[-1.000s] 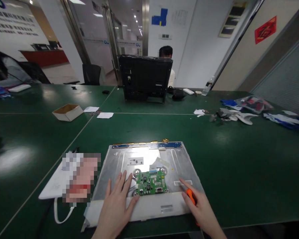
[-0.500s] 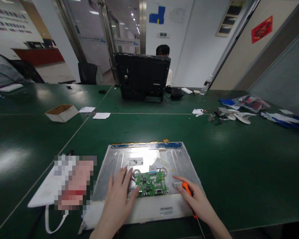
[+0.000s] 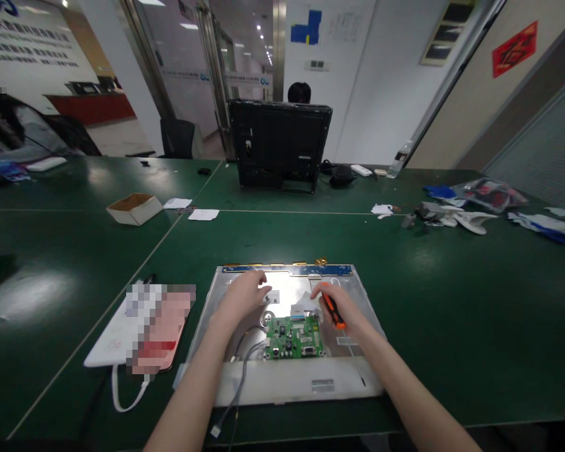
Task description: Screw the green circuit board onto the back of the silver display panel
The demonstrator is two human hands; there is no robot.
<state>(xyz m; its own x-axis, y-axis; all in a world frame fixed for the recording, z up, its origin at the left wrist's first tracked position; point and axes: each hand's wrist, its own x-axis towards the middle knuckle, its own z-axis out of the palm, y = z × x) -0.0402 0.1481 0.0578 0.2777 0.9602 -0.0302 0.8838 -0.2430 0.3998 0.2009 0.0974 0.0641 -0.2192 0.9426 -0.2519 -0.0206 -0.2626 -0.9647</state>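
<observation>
A silver display panel (image 3: pixel 367 314) lies back side up in front of me, with a green circuit board (image 3: pixel 294 336) at its middle. My left hand (image 3: pixel 245 292) is over the panel's upper left part, thumb and fingers apart, holding nothing visible. I cannot tell whether it touches the metal. My right hand (image 3: pixel 341 307) is wrapped round an orange and black screwdriver (image 3: pixel 331 307), whose shaft points back toward me. Its fingertips are near the white ribbon cable (image 3: pixel 298 310) above the board. A grey cable (image 3: pixel 243 376) runs from the board's left side over the panel's front edge.
A white device and a pink phone (image 3: pixel 157 351) lie left of the panel. Farther back are an open box (image 3: pixel 135 210), paper pieces (image 3: pixel 203 215) and a black monitor (image 3: pixel 280 144). Gloves and loose parts (image 3: pixel 452 216) lie at the right. Other people sit behind and at the left.
Both hands have moved forward, from beside the circuit board to the panel's upper part. The screwdriver moved along in my right hand. The grey cable at the board's left is now uncovered.
</observation>
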